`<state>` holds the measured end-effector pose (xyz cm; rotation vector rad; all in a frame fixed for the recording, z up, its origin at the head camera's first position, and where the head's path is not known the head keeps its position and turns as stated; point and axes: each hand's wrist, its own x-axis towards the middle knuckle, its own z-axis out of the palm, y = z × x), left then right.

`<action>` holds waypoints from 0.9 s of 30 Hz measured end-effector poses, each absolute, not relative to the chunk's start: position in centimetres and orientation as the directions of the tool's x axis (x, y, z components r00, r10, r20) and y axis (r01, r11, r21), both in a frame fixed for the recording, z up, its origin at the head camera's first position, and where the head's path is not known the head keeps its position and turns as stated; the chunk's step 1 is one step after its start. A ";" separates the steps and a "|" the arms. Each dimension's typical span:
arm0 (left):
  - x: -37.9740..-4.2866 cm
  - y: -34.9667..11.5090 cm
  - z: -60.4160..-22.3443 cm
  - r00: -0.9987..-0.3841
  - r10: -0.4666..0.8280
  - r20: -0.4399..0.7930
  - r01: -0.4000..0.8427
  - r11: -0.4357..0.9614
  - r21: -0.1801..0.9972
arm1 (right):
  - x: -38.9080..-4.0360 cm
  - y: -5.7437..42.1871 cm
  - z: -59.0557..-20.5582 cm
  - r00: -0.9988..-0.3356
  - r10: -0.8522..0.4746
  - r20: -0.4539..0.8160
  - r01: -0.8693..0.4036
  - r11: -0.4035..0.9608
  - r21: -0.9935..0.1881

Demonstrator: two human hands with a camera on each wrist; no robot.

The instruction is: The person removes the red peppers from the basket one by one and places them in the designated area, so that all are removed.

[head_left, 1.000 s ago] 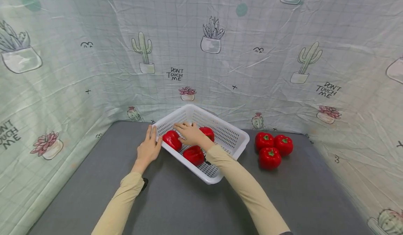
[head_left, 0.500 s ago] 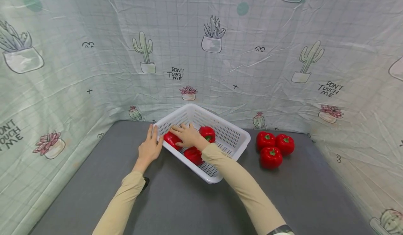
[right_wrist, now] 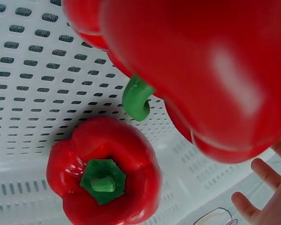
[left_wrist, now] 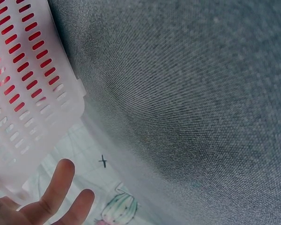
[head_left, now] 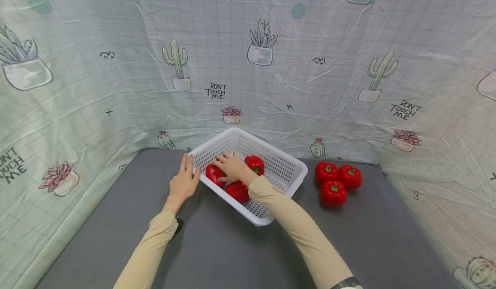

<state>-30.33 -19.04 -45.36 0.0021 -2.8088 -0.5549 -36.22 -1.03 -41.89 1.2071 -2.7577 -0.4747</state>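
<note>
A white perforated plastic basket (head_left: 279,151) stands at an angle on the grey table, with three red bell peppers inside. My left hand (head_left: 183,184) rests with extended fingers at the basket's left corner; the left wrist view shows two fingertips (left_wrist: 63,168) beyond the basket wall. Inside the basket, my right hand (head_left: 234,168) holds the leftmost bell pepper (head_left: 213,175), thumb on the near side and fingers over the far side. Another bell pepper (head_left: 237,191) lies below this hand, and a third bell pepper (head_left: 254,163), stem showing, sits behind the wrist.
Several more things stand close by: three red bell peppers (head_left: 333,194) cluster on the grey table (head_left: 217,254) right of the basket, stems up. A cactus-print cloth (head_left: 302,82) hangs behind the table and along both sides.
My right hand first shifted slightly left over the leftmost bell pepper, then moved slightly right together with it. The left hand keeps its place at the basket's corner.
</note>
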 end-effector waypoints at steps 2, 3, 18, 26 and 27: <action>-30.3 -19.0 -45.3 -0.961 -0.057 0.270 0.050 0.926 0.375 | -36.1 -1.0 -41.9 -0.682 -0.731 -0.033 -0.699 0.637 0.327; -30.3 -19.0 -45.3 -0.961 -0.059 0.272 0.049 0.926 0.374 | -36.1 -1.0 -41.9 -0.680 -0.733 -0.031 -0.699 0.635 0.330; -30.6 -19.1 -45.3 -0.962 -0.048 0.268 0.057 0.927 0.372 | -36.4 -0.2 -41.9 -0.656 -0.755 0.014 -0.707 0.621 0.340; -30.3 -19.1 -45.4 -0.960 -0.043 0.277 0.066 0.925 0.373 | -36.3 0.1 -42.1 -0.633 -0.771 0.074 -0.705 0.613 0.357; -30.3 -19.1 -45.4 -0.960 -0.043 0.276 0.065 0.926 0.373 | -36.3 0.1 -42.1 -0.631 -0.771 0.083 -0.700 0.612 0.367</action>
